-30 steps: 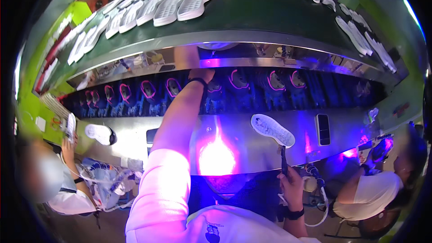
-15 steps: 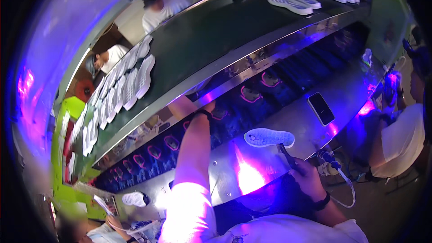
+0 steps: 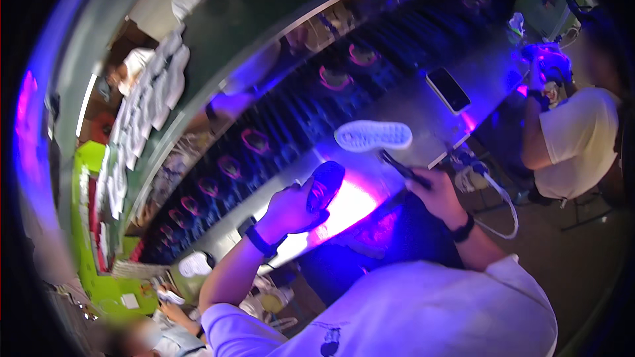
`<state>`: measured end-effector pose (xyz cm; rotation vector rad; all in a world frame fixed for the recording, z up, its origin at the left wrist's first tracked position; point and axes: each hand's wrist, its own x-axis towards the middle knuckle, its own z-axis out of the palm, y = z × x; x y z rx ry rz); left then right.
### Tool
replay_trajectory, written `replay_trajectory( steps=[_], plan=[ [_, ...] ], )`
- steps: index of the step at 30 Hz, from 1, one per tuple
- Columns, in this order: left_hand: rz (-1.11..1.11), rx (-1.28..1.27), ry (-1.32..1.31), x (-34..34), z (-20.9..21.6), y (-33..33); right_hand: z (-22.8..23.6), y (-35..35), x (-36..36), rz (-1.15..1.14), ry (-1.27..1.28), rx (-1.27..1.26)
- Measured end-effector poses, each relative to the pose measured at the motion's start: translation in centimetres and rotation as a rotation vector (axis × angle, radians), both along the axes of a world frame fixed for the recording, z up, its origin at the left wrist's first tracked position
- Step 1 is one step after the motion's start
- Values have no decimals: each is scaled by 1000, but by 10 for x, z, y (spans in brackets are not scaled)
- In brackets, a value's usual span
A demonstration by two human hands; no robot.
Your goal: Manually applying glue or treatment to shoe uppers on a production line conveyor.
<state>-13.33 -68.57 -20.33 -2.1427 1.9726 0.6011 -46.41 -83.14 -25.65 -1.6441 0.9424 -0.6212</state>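
My left hand (image 3: 284, 213) grips a dark shoe upper (image 3: 327, 184) by one end, above the brightly lit part of the metal table (image 3: 403, 102). Its far end points up and away, and purple light falls on it. In my right hand (image 3: 438, 197) is a slim dark tool with a long handle (image 3: 399, 164), possibly a brush; its tip is too dim to make out. Just beyond that tip lies a white shoe sole (image 3: 374, 136) on the table, apart from both hands.
A black phone (image 3: 448, 90) rests right of the sole. Behind the table, a dark rack (image 3: 291, 112) holds several uppers with pink rims. Many soles (image 3: 155, 86) line the green conveyor (image 3: 245, 6). One person (image 3: 575, 139) works at right, another (image 3: 175, 324) at lower left.
My left hand has come back from the rack with a dark shoe upper in it. My right hand still holds the tool, its tip now off the sole. The view has shifted.
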Motion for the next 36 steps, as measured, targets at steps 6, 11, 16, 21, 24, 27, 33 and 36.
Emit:
replay_trajectory(
  steps=[6, 11, 16, 21, 24, 27, 33, 36],
  plan=[
    [-289, -354, -311, -85, -56, 54, 39, 2, 12, 67, -136, 183],
    [-111, -625, 46, -61, -22, 65, 51, 15, 8, 152, -112, 18],
    [531, -890, 351, -95, -15, 113, 30, 40, 20, 240, -20, 5],
    [410, -968, 232, -139, -49, 154, 0, 59, 48, 465, 108, -69],
    [367, -919, 202, -152, -65, 163, -30, 59, 61, 524, 100, -164],
    [360, -919, 175, -157, -75, 168, -37, 62, 71, 459, 155, -43],
    [349, -881, 262, -155, -74, 171, -38, 74, 55, 499, 192, 11],
    [318, -861, 255, -153, -75, 175, -34, 85, 34, 513, 228, 76]
  ],
)
